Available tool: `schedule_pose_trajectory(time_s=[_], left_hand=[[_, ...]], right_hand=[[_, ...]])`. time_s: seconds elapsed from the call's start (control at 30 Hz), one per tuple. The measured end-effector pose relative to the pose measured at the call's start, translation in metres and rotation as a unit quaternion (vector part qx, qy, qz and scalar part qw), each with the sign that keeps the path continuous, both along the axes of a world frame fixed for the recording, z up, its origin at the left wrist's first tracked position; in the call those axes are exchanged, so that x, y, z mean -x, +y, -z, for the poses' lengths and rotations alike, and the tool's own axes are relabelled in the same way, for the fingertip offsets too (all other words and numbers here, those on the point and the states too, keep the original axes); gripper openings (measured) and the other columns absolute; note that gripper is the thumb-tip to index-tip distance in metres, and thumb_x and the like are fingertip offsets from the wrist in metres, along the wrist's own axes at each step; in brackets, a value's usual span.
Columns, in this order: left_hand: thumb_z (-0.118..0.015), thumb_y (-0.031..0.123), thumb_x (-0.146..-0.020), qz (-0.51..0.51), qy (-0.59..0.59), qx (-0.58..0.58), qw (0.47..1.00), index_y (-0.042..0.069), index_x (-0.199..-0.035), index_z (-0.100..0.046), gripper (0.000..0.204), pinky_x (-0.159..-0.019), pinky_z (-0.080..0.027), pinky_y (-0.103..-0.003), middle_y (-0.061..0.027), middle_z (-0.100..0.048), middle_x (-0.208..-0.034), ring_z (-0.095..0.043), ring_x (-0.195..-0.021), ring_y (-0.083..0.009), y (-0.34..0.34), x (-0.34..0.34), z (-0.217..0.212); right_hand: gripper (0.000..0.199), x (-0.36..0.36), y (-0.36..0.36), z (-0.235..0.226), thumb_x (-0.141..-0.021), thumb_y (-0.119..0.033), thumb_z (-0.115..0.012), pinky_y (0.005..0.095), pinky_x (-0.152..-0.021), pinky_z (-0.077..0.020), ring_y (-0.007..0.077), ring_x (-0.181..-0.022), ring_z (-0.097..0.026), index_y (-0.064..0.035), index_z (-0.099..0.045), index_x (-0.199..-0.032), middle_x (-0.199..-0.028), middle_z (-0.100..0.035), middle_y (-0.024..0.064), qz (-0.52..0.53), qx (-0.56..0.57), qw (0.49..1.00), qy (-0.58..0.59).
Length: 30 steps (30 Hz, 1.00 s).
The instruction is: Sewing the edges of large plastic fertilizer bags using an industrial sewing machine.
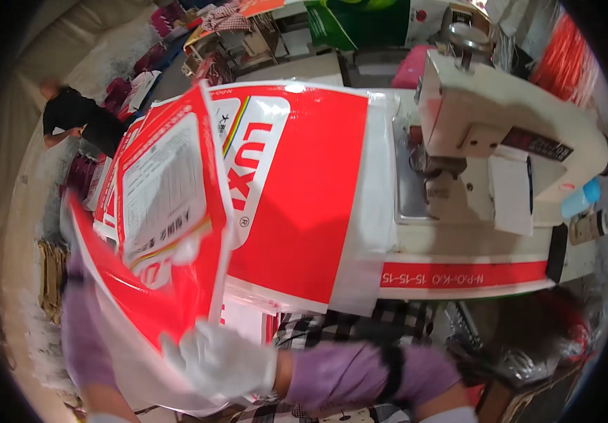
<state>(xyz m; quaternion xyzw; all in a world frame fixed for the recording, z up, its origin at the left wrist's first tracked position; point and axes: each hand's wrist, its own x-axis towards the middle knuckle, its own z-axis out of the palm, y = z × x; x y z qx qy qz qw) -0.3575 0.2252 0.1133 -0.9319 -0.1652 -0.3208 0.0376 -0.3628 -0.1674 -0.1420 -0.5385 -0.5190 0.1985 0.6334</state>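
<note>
A red and white plastic-looking sack [198,285] is lifted and bent at the left, its printed panel tilted up. My right hand [223,363], in a white glove, is closed on the sack's near edge. My left hand reaches up along the sack's left side; it is blurred and mostly hidden, so its fingers cannot be made out. Only the purple left sleeve [91,338] shows plainly. Beneath and beyond the lifted sack, another red and white sack [311,204] lies flat on the worktable, its whitish open-looking end beside the sewing machine [498,120].
The sewing machine's metal plate [417,190] sits right of the flat sack. A notepad [512,194] with a pen rests against the machine, and a light blue bottle [580,199] stands farther right. Red strands [565,63] hang at the back right. Another person [82,116] is at the far left.
</note>
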Motion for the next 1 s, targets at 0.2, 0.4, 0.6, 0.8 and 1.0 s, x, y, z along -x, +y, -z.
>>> schedule_pose_trajectory(time_s=[0.2,0.4,0.6,0.8,1.0], left_hand=[[-0.062,0.011,-0.082,0.39,0.021,-0.118,0.913,0.008,-0.099,-0.07,0.019,-0.077,-0.053,-0.037,-0.0104,-0.069,-0.098,-0.066,-0.089,-0.0289,-0.15,-0.291,0.079],[-0.063,0.01,-0.078,0.51,0.245,0.066,0.822,0.013,-0.108,-0.069,0.031,-0.072,-0.053,-0.035,-0.0071,-0.07,-0.096,-0.067,-0.084,-0.0262,-0.332,-0.378,0.198],[-0.058,0.015,-0.084,0.525,0.198,-0.158,0.812,0.017,-0.109,-0.068,0.027,-0.069,-0.053,-0.034,0.0003,-0.071,-0.094,-0.068,-0.08,-0.0203,-0.366,-0.344,0.197],[-0.055,0.032,-0.09,0.287,0.32,-0.239,0.871,0.013,-0.105,-0.068,0.028,-0.067,-0.051,-0.034,-0.0012,-0.067,-0.097,-0.065,-0.078,-0.0184,-0.386,-0.356,0.187],[-0.055,0.021,-0.084,0.384,0.258,-0.257,0.849,0.014,-0.104,-0.063,0.023,-0.084,-0.047,-0.043,-0.0087,-0.062,-0.101,-0.058,-0.096,-0.0295,-0.39,-0.276,0.165]], right_hand=[[0.031,-0.077,-0.151,-0.014,-0.085,-0.006,-0.055,0.0318,-0.069,-0.0529,0.0161,-0.072,-0.066,-0.0007,-0.064,-0.114,-0.084,-0.07,0.0117,0.44,0.065,0.844,0.3],[0.034,0.004,-0.263,-0.002,-0.09,-0.007,-0.055,0.0331,-0.086,-0.0498,0.0245,-0.101,-0.065,-0.0004,-0.062,-0.122,-0.115,-0.067,0.0156,0.653,0.189,0.699,0.223],[0.032,0.0,-0.3,0.027,-0.079,0.001,-0.059,0.0335,-0.065,-0.0514,0.0178,-0.074,-0.068,-0.0048,-0.071,-0.108,-0.087,-0.068,0.0225,0.527,0.346,0.771,0.09],[0.04,0.01,-0.281,0.013,-0.082,0.003,-0.052,0.0363,-0.055,-0.0467,0.0318,-0.062,-0.062,-0.0125,-0.068,-0.116,-0.071,-0.061,0.0196,0.521,0.24,0.812,0.107],[0.052,-0.085,-0.213,-0.025,-0.086,-0.004,-0.049,0.0449,-0.055,-0.044,0.0397,-0.058,-0.056,-0.0134,-0.051,-0.137,-0.07,-0.056,0.0243,0.513,0.22,0.822,0.114]])
